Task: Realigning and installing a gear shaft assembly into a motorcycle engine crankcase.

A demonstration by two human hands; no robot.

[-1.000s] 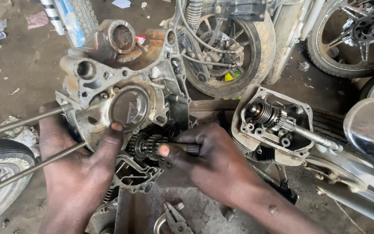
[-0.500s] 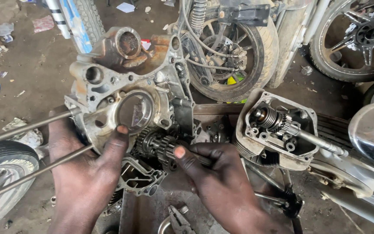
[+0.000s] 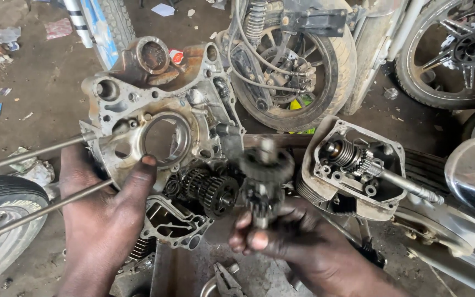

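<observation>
Your right hand point(image 3: 298, 242) is clenched round the lower end of a gear shaft point(image 3: 264, 181), holding it upright just right of the gear cluster point(image 3: 211, 192) seated in the crankcase point(image 3: 155, 115). Your left hand point(image 3: 103, 220) lies open against the crankcase's near-left edge, thumb on the bore rim, gripping nothing. The shaft is blurred, but it looks like solid, oily steel: heavy, stiff and slippery, best held by the bare shaft end, not the teeth.
</observation>
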